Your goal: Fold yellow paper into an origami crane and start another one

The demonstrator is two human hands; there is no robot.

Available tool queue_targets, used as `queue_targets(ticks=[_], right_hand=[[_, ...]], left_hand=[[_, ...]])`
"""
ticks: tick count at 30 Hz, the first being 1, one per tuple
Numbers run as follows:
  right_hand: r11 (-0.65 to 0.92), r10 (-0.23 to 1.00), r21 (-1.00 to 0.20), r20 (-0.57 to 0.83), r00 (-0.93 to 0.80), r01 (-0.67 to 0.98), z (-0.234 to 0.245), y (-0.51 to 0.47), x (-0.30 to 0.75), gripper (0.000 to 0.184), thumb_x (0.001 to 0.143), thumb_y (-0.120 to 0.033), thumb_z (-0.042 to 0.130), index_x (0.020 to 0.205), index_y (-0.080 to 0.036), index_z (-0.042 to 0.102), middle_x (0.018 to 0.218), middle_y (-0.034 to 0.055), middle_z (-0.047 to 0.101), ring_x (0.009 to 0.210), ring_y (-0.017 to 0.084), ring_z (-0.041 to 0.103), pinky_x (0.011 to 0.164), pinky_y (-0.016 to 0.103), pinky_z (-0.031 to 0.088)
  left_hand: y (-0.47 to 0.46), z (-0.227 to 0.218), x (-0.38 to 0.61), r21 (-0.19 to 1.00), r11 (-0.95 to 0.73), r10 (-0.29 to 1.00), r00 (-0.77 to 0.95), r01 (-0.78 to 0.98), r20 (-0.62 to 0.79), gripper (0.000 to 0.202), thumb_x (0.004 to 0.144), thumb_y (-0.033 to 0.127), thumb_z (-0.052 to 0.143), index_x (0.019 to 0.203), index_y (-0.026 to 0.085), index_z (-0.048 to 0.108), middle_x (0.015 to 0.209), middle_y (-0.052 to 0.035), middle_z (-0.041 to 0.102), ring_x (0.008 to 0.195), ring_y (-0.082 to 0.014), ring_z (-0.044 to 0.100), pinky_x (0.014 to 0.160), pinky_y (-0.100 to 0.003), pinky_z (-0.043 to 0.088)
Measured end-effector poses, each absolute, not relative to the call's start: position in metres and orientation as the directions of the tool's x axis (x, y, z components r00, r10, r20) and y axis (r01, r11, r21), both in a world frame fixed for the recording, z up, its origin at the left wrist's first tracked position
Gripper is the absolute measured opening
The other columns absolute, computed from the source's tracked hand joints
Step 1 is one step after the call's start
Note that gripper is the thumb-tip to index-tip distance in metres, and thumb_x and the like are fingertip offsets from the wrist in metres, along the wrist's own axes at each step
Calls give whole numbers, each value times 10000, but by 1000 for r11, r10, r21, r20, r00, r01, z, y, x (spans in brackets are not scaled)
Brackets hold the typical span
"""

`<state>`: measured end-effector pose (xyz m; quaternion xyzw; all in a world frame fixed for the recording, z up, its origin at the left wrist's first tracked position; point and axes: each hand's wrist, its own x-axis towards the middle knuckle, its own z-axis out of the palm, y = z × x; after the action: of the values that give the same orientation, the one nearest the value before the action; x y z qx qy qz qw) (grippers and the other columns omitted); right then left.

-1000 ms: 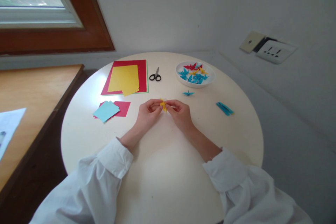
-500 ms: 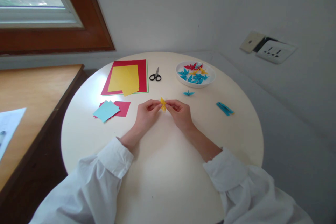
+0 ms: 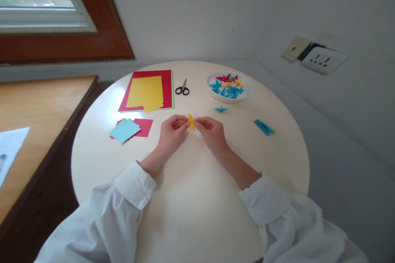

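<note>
Probably a home — brown-framed window [image 3: 61, 22], wall socket [image 3: 324, 60], round table [image 3: 197, 201].

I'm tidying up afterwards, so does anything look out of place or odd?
One blue paper crane lies outside the white dish that holds other cranes. On the wall, a dark gap shows beside the white socket plate, which looks loosely fitted.

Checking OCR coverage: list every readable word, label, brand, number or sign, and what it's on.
No readable text anywhere.
Folded yellow paper in hand: no writing visible.
White sheet at left, wall socket, scissors: any print too small or blurred to read.
</note>
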<state>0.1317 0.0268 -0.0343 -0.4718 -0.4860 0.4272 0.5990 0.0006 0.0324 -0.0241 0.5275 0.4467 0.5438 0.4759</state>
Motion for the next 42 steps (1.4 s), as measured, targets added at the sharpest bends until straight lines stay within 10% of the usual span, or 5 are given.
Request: queue_targets(ticks=[31, 42], right_hand=[[115, 993, -990, 115, 7, -87, -32, 23, 130, 266, 599, -378, 725, 766, -193, 631, 758, 17, 692, 722, 151, 644, 712, 302, 517], [153, 988, -980, 147, -49, 128, -32, 22, 132, 219, 672, -369, 635, 587, -178, 572, 555, -42, 539, 532, 90, 440, 530, 243, 350]], left_hand=[[31, -22, -1, 937, 106, 986, 158, -332, -56, 172, 587, 279, 767, 631, 151, 662, 682, -5, 643, 663, -110, 573, 670, -243, 437], [30, -18, -1, 933, 116, 983, 176, -341, -58, 187, 590, 279, 778, 614, 150, 645, 616, 4, 611, 616, -102, 550, 626, -235, 424]])
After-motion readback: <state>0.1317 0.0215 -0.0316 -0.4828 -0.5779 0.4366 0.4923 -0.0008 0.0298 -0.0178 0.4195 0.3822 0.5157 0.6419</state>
